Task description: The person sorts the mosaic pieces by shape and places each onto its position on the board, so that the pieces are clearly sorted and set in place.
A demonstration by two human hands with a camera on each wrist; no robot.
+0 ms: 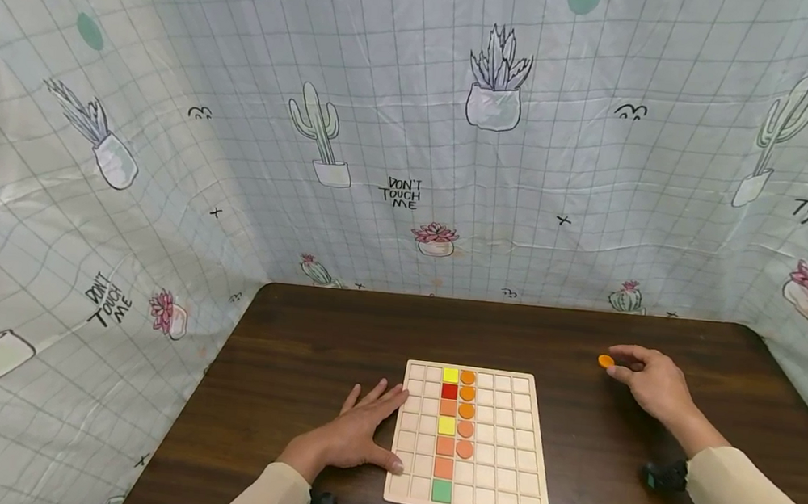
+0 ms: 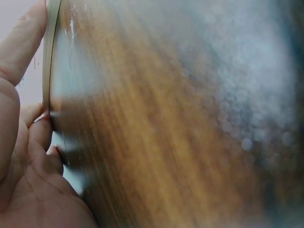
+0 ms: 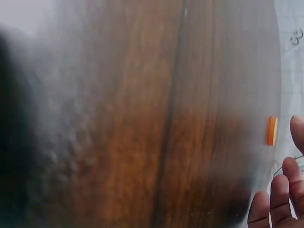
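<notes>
A light wooden grid board (image 1: 502, 448) lies on the table. One column holds colored square tiles, among them a red tile (image 1: 449, 391) and a green tile (image 1: 442, 491). Beside them runs a column of orange and salmon discs (image 1: 467, 411). My left hand (image 1: 357, 430) rests at the board's left edge with fingers spread, thumb and fingertips on the rim. Off to the right of the board, my right hand (image 1: 654, 386) reaches to a loose orange disc (image 1: 606, 361). The right wrist view shows this disc (image 3: 272, 130) with a small gap from the fingertips.
The dark brown wooden table (image 1: 338, 327) reaches back to a curtain (image 1: 387, 121) printed with a grid and potted cacti, which also hangs along both sides. Black straps are on both wrists, below the cream sleeves (image 1: 753, 497).
</notes>
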